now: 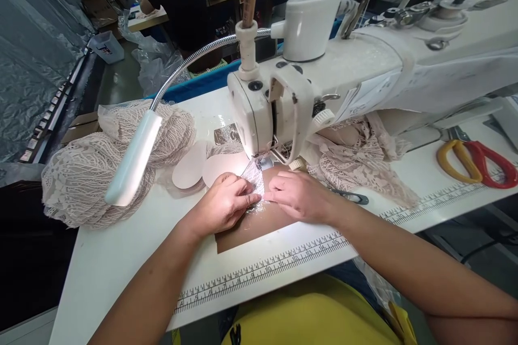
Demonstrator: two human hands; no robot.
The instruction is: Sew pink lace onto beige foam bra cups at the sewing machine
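A small piece of pale lace fabric [254, 177] lies under the needle area of a white sewing machine [251, 113], lit by its lamp. My left hand [224, 202] presses on the lace from the left, fingers bent and closed together at its edge. From the right, my right hand [297, 197] pinches the lace's near edge, its fingertips almost meeting the left ones. Beneath both hands is a brown sheet [243, 234] on the table. Rounded pale pads [190, 167] lie just left of the machine's foot.
Bundled beige lace [97, 178] sits at the left under a bendable lamp [133, 159]. More lace [360, 161] lies right of the needle, near small thread snips [352, 196]. Scissors with yellow and red handles [477, 164] rest farther right. A printed ruler [263, 272] runs along the front edge. A person [180, 5] sits beyond.
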